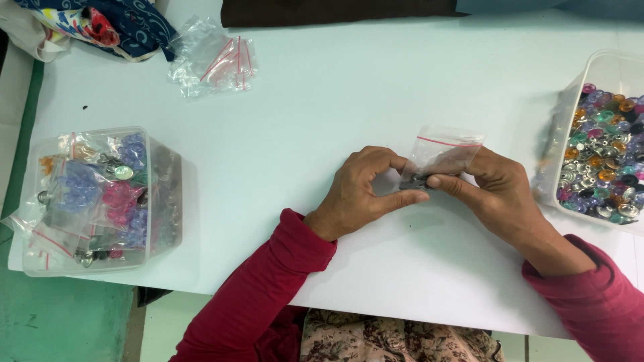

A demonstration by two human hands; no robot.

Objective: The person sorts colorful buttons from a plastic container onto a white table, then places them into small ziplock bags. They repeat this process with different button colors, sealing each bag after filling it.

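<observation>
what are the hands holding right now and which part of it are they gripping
Both the left hand and the right hand pinch a small clear zip bag at its bottom edge, where something small and dark sits inside.

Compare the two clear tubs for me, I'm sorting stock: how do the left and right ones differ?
The left tub holds small bagged items, mostly blue, purple and pink; the right tub holds loose round pieces in many colours plus silver. The left tub shows whole, while the right tub is cut off by the picture's edge. Both are clear plastic, open-topped, and stand on the white table.
</observation>
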